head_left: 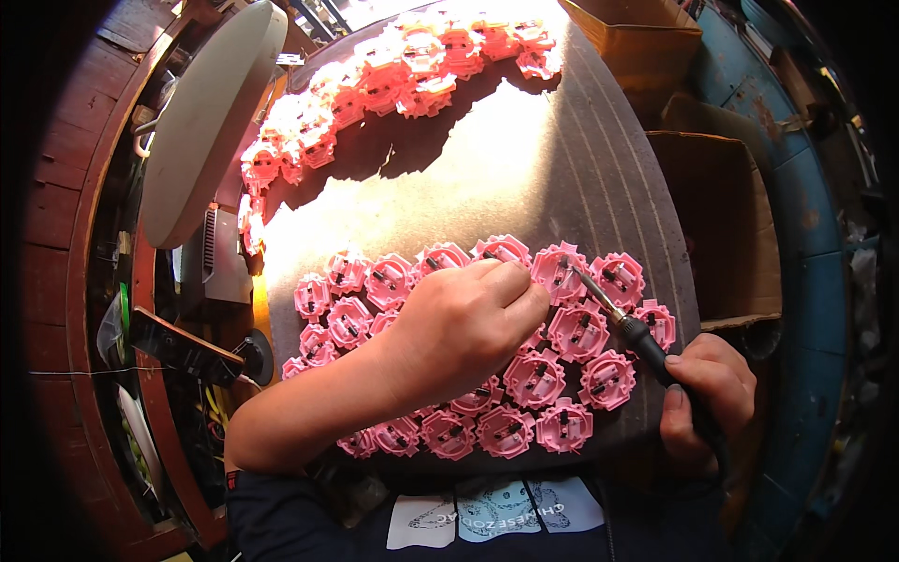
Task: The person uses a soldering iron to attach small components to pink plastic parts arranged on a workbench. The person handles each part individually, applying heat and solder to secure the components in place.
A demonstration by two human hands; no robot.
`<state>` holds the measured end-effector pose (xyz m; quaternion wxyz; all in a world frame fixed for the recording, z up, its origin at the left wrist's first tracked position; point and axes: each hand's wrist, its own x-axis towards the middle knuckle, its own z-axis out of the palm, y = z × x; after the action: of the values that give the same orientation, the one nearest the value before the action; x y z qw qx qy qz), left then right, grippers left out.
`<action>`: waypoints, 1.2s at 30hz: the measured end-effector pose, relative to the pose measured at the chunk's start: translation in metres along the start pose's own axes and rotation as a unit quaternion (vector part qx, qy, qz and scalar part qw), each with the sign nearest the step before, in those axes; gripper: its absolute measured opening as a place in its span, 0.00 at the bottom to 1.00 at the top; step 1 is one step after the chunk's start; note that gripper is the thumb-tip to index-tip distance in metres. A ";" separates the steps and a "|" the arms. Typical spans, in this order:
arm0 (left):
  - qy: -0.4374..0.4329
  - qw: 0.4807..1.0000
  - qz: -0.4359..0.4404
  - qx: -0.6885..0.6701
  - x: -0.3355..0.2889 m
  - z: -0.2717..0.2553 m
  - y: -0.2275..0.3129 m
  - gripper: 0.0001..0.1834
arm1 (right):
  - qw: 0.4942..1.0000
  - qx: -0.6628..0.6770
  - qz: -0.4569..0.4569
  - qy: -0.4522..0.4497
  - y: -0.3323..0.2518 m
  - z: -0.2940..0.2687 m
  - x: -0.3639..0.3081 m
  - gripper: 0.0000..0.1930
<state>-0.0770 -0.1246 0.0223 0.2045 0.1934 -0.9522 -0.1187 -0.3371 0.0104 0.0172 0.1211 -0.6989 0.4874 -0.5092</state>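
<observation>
My right hand (709, 389) is wrapped round the black handle of a soldering iron (644, 345). The iron's metal tip slants up and left onto a pink plastic housing (552, 278) in the top row of the near group. Over the middle of these rows reaches my left hand (473, 314), its fingers pinched together beside that same housing; what they hold, if anything, is hidden. Several similar round pink housings (534, 378) with small black and white parts inside lie round my hands, some covered by my left forearm.
A heap of more pink housings (384, 80) lines the far edge of the dark tabletop (609, 178). At right stand an open cardboard box (716, 201) and another box (637, 42) behind it. An oval grey panel (215, 122) and a phone-like slab (183, 345) are at left.
</observation>
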 end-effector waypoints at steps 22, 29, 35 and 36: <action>-0.028 0.999 0.012 -0.015 -0.012 -0.008 0.007 0.14 | 1.000 0.004 -0.025 0.003 -0.004 -0.002 -0.001 0.19; -0.026 0.999 0.013 -0.017 -0.012 -0.006 0.005 0.15 | 0.999 0.008 -0.031 0.000 -0.002 -0.001 -0.002 0.19; -0.031 0.999 0.007 -0.018 -0.012 -0.005 0.004 0.15 | 0.999 0.016 -0.049 0.001 0.001 0.001 -0.001 0.20; -0.030 0.999 0.007 -0.018 -0.012 -0.005 0.004 0.15 | 0.999 0.016 -0.051 0.000 0.001 0.000 0.000 0.20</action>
<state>-0.0667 -0.1167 0.0236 0.1797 0.1791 -0.9570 -0.1403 -0.3374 0.0102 0.0163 0.1060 -0.7208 0.4433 -0.5223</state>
